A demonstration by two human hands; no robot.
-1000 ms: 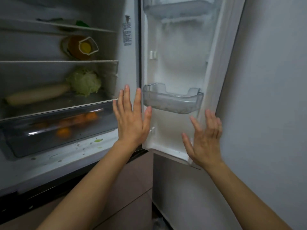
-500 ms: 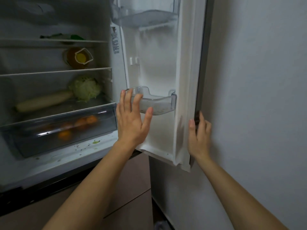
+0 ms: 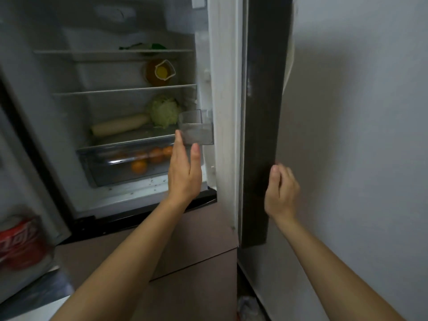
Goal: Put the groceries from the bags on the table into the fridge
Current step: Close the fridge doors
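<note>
At the far left, low in the view, a blurred red pack (image 3: 20, 242) with white lettering sits in what looks like a door shelf. To its right the fridge (image 3: 69, 126) stands open. A green item (image 3: 148, 46) lies on the top shelf, with a round container with a yellow centre (image 3: 159, 71) on the shelf below. Lower down, a long white radish (image 3: 120, 125) lies beside a pale green cabbage (image 3: 164, 111). Under them, oranges (image 3: 139, 166) fill the clear drawer (image 3: 104, 167). The left hand (image 3: 184, 172) is raised edge-on in front of the drawer's right end, fingers straight and together, holding nothing. Its fingertips are just beside the clear door bin (image 3: 196, 128); whether they touch it I cannot tell. The right door (image 3: 261, 112) is turned nearly edge-on. The right hand (image 3: 281, 193) rests against its outer side, fingers loosely bent, thumb tip at the dark edge, gripping nothing. A grey wall (image 3: 370, 135) is at the far right.
</note>
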